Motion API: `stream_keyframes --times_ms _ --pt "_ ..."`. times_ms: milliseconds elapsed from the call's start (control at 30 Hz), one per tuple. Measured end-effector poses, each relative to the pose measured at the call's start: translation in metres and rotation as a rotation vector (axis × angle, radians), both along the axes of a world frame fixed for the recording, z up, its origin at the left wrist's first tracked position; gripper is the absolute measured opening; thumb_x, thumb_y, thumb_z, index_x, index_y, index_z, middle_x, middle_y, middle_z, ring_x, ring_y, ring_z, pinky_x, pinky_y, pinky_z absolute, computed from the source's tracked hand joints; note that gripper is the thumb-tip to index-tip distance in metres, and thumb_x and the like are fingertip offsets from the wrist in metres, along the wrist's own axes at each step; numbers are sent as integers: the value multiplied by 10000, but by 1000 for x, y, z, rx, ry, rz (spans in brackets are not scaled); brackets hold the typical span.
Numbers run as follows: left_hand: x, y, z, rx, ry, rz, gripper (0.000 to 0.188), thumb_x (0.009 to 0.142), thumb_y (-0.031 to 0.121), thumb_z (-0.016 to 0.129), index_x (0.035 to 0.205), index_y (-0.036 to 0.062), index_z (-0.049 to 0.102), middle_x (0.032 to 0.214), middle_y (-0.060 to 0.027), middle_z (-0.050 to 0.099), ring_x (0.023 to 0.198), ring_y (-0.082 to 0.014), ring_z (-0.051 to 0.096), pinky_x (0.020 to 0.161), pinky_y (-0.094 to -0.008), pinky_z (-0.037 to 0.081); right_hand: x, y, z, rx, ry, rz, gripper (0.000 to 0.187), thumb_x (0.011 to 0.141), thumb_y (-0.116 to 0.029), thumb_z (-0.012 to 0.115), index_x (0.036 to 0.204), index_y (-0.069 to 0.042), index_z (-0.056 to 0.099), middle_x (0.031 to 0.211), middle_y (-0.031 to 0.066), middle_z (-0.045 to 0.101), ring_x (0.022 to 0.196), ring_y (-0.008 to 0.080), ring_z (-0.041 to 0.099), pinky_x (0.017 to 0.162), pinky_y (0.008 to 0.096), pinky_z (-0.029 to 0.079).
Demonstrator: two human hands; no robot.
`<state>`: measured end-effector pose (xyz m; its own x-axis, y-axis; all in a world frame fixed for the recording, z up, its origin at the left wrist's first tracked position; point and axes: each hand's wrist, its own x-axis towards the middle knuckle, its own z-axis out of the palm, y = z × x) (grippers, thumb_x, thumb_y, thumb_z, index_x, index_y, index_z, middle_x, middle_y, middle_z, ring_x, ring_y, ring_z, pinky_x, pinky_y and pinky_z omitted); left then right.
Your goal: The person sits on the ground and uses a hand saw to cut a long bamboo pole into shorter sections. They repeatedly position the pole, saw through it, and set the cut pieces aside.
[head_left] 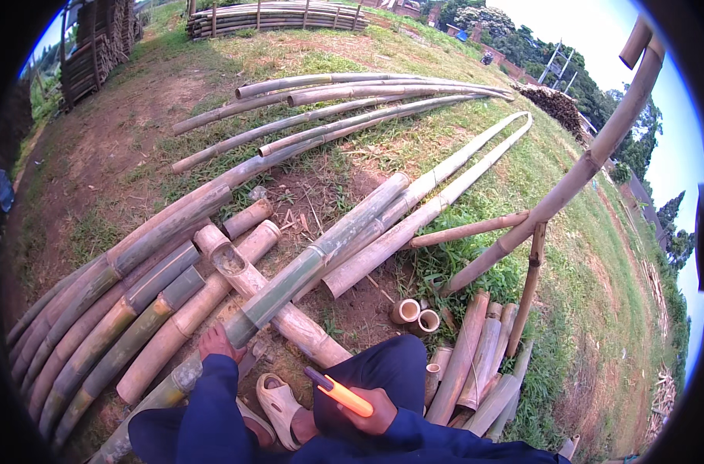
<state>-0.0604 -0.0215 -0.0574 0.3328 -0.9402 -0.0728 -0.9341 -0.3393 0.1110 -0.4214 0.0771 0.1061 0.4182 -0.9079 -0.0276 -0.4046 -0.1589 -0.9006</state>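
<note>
Bamboo culm (284, 292), the greenish one, is being propped slantwise across a notched bamboo length (309, 338), just ahead of the bent right knee (398, 359). The left hand (220, 342) is being laid on its near part; can't tell if the fingers are being wrapped tight or just pressed down. An orange-handled tool (347, 397) is being gripped in the closed right hand (377, 415), well apart from the culm. Rolling is probably the big worry imo, since one round pole is being borne by another. If the tool has an edge, those left fingers are being put at risk by any slip. Not much protection is being offered by the pale sandals (278, 400) either, if something drops. Further left, cut bamboo sections (170, 329) are being bunched close, so they could get knocked loose.
</note>
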Motion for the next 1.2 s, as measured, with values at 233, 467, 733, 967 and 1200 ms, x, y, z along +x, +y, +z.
stream_keyframes --times_ms 233,467,733,967,1200 --pt "9 9 0 -17 -61 -22 877 626 582 914 1244 80 546 1209 -143 642 1178 -314 622 1047 -443 459 57 -31 -62 10 -19 15 178 896 -173 712 1018 -48 672 832 213 688 808 450 688 686 481 536" --pt "-7 8 -3 -119 -104 -30 864 617 574 916 1228 84 552 1173 -150 646 1148 -324 623 1014 -453 469 16 -9 12 -16 107 2 219 879 -205 755 1052 -76 719 873 172 725 861 407 720 744 455 577" --pt "-6 20 -3 -167 -143 -60 841 586 536 943 1184 88 555 1112 -132 645 1097 -321 623 993 -440 477 18 -4 -14 28 27 6 223 888 -148 753 1081 -47 706 844 201 711 809 415 720 703 436 562" --pt "-9 13 -4 -228 -180 -84 790 585 504 950 1127 102 538 1041 -98 620 982 -298 636 901 -425 495 37 -22 -18 76 9 -29 179 906 -49 743 1061 33 711 813 145 710 731 180 687 711 321 533" --pt "-13 17 1 -282 -141 -107 744 595 435 955 1120 107 542 1035 -103 622 971 -312 633 900 -424 497 10 2 5 64 10 -6 245 905 -56 742 1137 11 701 827 169 713 739 291 741 693 353 545"
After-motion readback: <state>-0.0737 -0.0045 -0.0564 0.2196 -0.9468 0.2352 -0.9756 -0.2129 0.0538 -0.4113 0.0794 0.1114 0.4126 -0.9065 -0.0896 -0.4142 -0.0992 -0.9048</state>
